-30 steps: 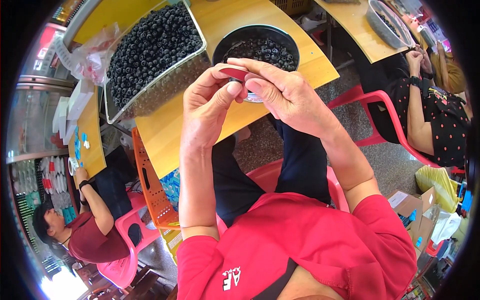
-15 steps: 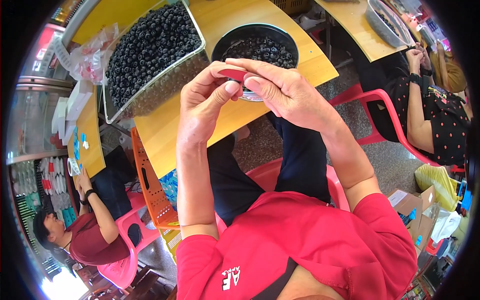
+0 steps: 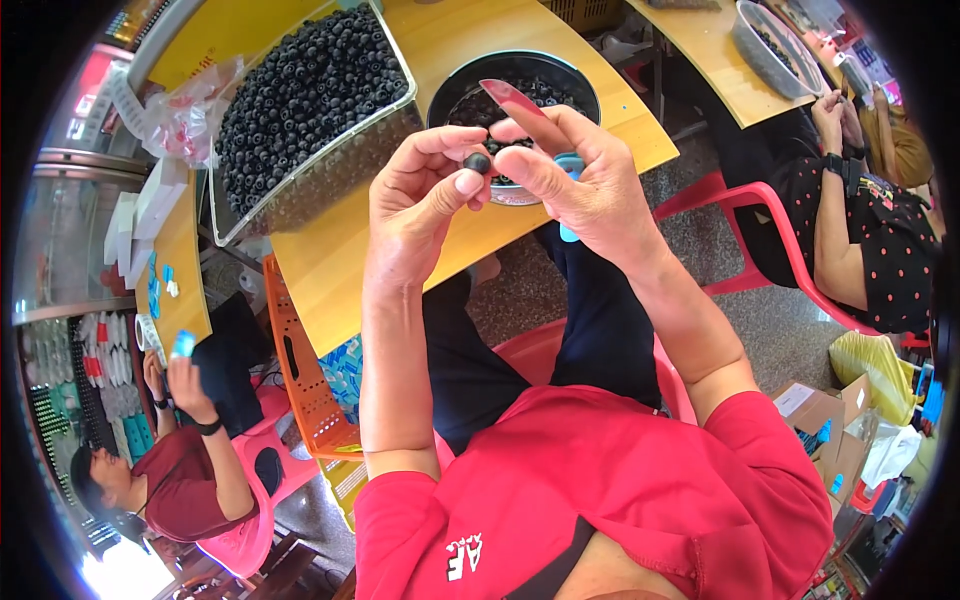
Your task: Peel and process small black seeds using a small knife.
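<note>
A small dark round ball (image 3: 477, 162), bead-like, is pinched between the thumb and fingers of my left hand (image 3: 420, 190). Close to it on the right, my right hand (image 3: 590, 185) is closed around a knife with a blue handle (image 3: 570, 165). The pointed blade (image 3: 512, 97), shining red, juts up and left past my right fingers, apart from the ball. Just beyond both hands stands a round black-walled bowl (image 3: 585, 90), part filled with similar dark balls and partly covered by my fingers.
A big clear bin (image 3: 320, 175) heaped with dark balls takes up the table's (image 3: 335, 290) left side. Beside it lies a clear plastic bag (image 3: 190, 110). One person (image 3: 190, 480) sits at left, another (image 3: 840, 230) at right on a pink chair (image 3: 735, 215). An orange crate (image 3: 305, 370) stands lower left.
My hands have drawn slightly apart. The blade has swung up off the ball, and the blue handle now shows. At left, the other person has raised a hand holding something blue.
</note>
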{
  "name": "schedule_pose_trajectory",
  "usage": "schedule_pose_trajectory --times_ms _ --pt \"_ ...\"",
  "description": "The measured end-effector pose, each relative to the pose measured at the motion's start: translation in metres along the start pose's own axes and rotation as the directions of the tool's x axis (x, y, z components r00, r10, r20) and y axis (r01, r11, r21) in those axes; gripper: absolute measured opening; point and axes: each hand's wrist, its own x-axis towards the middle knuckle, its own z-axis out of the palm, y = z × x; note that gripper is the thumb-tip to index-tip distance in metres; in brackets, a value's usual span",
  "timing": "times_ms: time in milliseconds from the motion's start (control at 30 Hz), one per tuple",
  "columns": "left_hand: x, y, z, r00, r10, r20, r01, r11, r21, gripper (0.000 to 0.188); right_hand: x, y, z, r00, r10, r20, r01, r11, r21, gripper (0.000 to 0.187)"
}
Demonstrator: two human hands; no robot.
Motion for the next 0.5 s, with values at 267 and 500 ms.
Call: schedule_pose_trajectory --times_ms 267,500 --pt "-0.005 -0.001 0.001 0.997 0.069 -0.022 -0.062 0.971 0.23 0.02 0.003 -0.003 0.001 0.971 0.222 0.087 -0.237 0.928 0.286 0.022" --pt "-0.006 -0.001 0.001 0.996 0.08 0.027 -0.081 0.994 0.072 0.019 0.003 -0.001 0.001 0.958 0.268 0.104 -0.287 0.892 0.35 0.022"
